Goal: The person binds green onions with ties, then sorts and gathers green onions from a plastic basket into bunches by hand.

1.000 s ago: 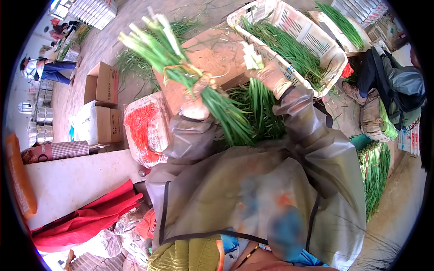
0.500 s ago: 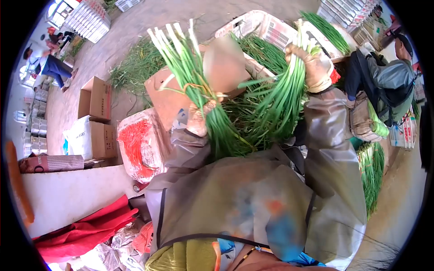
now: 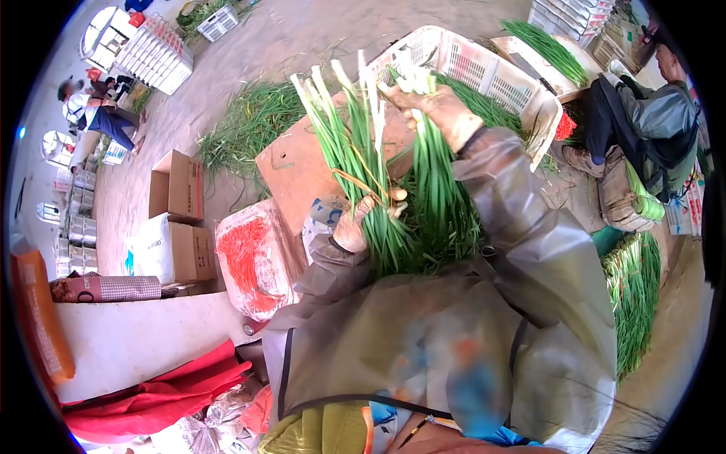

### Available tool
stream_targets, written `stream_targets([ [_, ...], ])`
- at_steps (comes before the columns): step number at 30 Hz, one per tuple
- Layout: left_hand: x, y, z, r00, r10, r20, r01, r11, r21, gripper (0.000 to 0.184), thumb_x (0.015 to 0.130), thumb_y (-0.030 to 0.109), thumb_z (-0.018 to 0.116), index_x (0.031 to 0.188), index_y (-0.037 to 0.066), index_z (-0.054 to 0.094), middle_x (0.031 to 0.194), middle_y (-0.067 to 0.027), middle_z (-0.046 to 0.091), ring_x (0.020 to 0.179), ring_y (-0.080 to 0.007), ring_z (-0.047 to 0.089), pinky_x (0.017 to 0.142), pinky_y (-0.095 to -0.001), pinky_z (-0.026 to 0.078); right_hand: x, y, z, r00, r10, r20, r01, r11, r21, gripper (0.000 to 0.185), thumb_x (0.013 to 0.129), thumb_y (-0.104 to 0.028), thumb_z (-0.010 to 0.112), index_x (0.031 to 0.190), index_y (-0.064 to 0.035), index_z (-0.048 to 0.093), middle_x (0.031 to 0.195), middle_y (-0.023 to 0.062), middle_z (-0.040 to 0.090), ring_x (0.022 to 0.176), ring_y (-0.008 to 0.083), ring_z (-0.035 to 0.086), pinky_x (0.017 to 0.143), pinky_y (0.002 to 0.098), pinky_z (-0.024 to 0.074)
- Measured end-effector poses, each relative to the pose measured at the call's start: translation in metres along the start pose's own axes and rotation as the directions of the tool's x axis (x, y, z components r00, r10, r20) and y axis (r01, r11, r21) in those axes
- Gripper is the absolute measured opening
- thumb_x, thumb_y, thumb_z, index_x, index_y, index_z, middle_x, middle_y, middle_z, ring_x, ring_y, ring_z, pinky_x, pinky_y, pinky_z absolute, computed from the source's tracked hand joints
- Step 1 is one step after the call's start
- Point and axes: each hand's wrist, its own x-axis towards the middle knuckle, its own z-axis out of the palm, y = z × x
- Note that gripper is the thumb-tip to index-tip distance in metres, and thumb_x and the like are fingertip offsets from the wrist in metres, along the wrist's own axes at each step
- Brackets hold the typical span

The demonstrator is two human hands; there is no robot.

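Observation:
My left hand (image 3: 352, 227) is closed around a bunch of garlic chives (image 3: 344, 144), with the white stem ends pointing up and the green leaves hanging down. Some yellowed leaves cross this bunch just above my fingers. To its right, my right hand (image 3: 442, 113) grips a second bunch of chives (image 3: 432, 170) near the white ends, its leaves trailing down. The two bunches are close together, and their leaves overlap low in front of my apron (image 3: 393, 325). Behind them stands a brown board (image 3: 291, 163).
A white plastic crate (image 3: 522, 87) with chives lies beyond my right hand. Loose greens (image 3: 249, 125) cover the floor at the back left. Red ties (image 3: 246, 257) rest on a sack at my left, near cardboard boxes (image 3: 181, 185). A person (image 3: 654, 125) sits at the right beside tied chives (image 3: 635, 303).
My right hand has moved left with its bunch, bringing it beside the one in my left hand. The view has shifted, so surroundings appear slightly right and lower.

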Motion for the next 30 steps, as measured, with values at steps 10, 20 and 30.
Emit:
stream_targets([
  [10,-0.001,-0.01,-0.024,0.971,0.082,-0.224,-0.06,0.993,0.104,0.035,0.078,0.024,0.059,0.102,-0.001,0.056,0.083,-0.0077,0.06,0.072,-0.016,0.056,0.063,-0.0271,0.044,0.002,0.029,-0.002,0.996,0.031,0.078,-0.008,0.96,-0.28,0.026,0.073,-0.011,0.069,0.094,0.0011,0.059,0.078,0.0065,0.061,0.058,0.0107,0.055,0.045,0.0221,0.0457],
  [20,-0.002,-0.023,-0.033,0.96,0.138,-0.245,-0.158,0.985,-0.066,0.03,0.072,0.006,0.064,0.1,0.006,0.056,0.08,-0.0019,0.059,0.063,-0.011,0.054,0.051,-0.0207,0.04,-0.008,0.04,-0.019,0.979,0.168,0.117,-0.125,0.942,-0.31,0.046,0.075,-0.003,0.067,0.113,0.0011,0.042,0.077,0.0073,0.058,0.052,0.0111,0.051,0.041,0.023,0.0446],
  [30,-0.015,-0.023,-0.036,0.964,0.092,-0.25,-0.113,0.991,-0.071,0.03,0.072,0.007,0.065,0.101,0.006,0.056,0.08,-0.0029,0.059,0.064,-0.0136,0.055,0.052,-0.0248,0.044,-0.021,0.044,-0.017,0.977,0.164,0.134,-0.144,0.978,-0.15,0.037,0.074,0.001,0.062,0.107,0.001,0.047,0.073,0.0071,0.057,0.053,0.013,0.052,0.044,0.0244,0.0446],
])
